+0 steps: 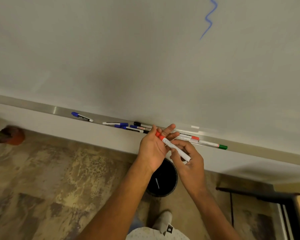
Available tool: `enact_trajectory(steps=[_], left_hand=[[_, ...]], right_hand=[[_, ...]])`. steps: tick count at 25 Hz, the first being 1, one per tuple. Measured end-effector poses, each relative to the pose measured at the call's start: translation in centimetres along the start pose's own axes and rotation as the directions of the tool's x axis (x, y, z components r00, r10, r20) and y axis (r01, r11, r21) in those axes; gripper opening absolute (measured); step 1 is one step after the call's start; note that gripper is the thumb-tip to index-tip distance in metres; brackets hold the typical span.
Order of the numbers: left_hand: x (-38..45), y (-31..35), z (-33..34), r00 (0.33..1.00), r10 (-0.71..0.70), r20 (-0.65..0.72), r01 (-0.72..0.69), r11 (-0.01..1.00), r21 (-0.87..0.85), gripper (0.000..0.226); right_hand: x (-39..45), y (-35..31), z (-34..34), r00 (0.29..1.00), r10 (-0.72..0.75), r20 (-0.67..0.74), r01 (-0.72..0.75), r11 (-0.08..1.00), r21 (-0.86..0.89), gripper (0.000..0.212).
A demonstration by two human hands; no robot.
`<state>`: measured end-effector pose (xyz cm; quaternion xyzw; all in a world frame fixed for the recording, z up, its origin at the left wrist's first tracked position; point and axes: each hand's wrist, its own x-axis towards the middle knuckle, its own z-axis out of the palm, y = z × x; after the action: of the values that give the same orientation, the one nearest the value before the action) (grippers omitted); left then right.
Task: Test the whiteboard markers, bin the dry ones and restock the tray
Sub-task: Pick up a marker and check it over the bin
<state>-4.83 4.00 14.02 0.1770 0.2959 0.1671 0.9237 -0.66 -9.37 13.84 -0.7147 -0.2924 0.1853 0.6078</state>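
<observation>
- My right hand [189,156] pinched the red marker [174,147] by its white barrel.
- My left hand [153,148] gripped its red cap, fingers partly extended.
- Black bin [164,181] stood below.

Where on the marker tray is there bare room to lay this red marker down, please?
The marker tray is bare left of the lone blue-capped marker, and again right of the green-capped marker. Between those it is crowded: blue and black markers bunch just left of the hands, red ones just right.
</observation>
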Motion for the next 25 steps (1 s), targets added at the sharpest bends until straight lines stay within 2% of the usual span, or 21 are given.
enact_trajectory(steps=[3,6,10,13,17,21,25], left_hand=[[0.0,-1.2,-0.9,1.0,-0.015,-0.027,0.015,1.0,-0.012,0.039],[0.3,-1.9,-1.9,0.991,0.053,-0.123,-0.055,0.998,-0.009,0.023],[0.6,-3.5,-2.7,0.937,0.135,-0.322,-0.088,0.984,0.157,0.014],[1.0,-5.1,-4.0,0.892,0.201,-0.406,-0.106,0.964,0.244,0.016],[1.6,-6.5,-6.5,0.818,0.294,-0.495,-0.105,0.921,0.375,0.017],[1.7,-6.9,-7.9,0.811,0.265,-0.522,-0.072,0.93,0.361,0.018],[2.3,-7.0,-9.2,0.802,0.277,-0.529,-0.066,0.921,0.383,0.018]], right_hand=[[-0.6,1.1,-0.2,0.999,0.043,0.022,-0.043,0.999,-0.03,0.027],[-1.4,2.5,-0.2,0.995,0.091,0.047,-0.082,0.983,-0.166,0.028],[-2.5,4.2,0.2,0.991,0.081,0.106,-0.028,0.902,-0.431,0.025],[-3.1,5.1,0.9,0.985,0.09,0.149,-0.002,0.861,-0.508,0.024],[-3.9,6.1,1.6,0.967,0.167,0.19,-0.039,0.84,-0.541,0.007],[-4.4,6.4,2.6,0.966,0.217,0.14,-0.136,0.888,-0.439,0.001],[-4.3,6.7,3.6,0.958,0.261,0.117,-0.21,0.918,-0.336,0.005]])
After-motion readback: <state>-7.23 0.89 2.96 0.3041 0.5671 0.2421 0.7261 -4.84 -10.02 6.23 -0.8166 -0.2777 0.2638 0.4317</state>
